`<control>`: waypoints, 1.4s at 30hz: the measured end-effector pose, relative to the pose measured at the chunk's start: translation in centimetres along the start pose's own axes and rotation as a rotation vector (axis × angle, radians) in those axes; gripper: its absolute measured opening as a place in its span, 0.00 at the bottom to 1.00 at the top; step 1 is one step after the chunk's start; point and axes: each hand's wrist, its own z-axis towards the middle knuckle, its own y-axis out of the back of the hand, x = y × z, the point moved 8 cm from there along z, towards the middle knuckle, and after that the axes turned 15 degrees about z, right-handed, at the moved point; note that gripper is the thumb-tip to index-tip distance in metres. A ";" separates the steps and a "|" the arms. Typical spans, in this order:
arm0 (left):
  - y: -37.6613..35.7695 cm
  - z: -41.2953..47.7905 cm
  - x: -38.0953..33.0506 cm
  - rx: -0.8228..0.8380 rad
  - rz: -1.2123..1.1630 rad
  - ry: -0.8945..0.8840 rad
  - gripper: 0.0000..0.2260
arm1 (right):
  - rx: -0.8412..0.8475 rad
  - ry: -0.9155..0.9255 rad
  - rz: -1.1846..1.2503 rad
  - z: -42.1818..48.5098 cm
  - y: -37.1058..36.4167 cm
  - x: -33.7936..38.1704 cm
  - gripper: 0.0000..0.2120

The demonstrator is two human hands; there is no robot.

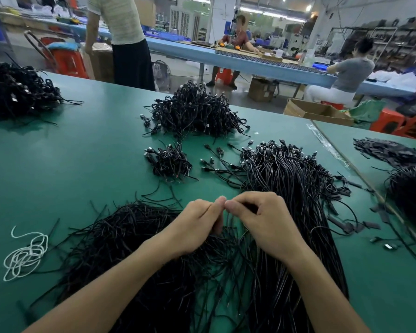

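Note:
My left hand (pixel 197 224) and my right hand (pixel 264 219) meet fingertip to fingertip above a green table (pixel 82 164). Both pinch thin black cable strands (pixel 226 222) that hang down between them. Under my left hand spreads a loose heap of short black ties (pixel 130 236). A long bundle of straight black cables with plugs (pixel 286 179) runs beneath my right hand toward the far side. What lies inside the curled fingers is hidden.
A small pile of coiled cables (pixel 171 162) and a larger pile (pixel 195 111) lie further back, and another big pile (pixel 17 92) sits far left. White string (pixel 24 255) lies at the left. More cables (pixel 408 179) lie at the right. People work at blue benches behind.

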 end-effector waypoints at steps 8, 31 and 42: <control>1.0 0.0 -1.2 0.171 -1.043 0.163 0.22 | -0.041 -0.225 0.202 -0.1 -1.4 -3.3 0.17; 1.4 0.8 -1.3 0.135 -0.178 0.077 0.24 | 0.045 0.052 0.105 0.5 0.3 1.5 0.04; 4.0 1.1 -1.1 0.066 -1.362 0.183 0.22 | 0.026 -0.156 0.123 0.4 -3.1 -2.3 0.08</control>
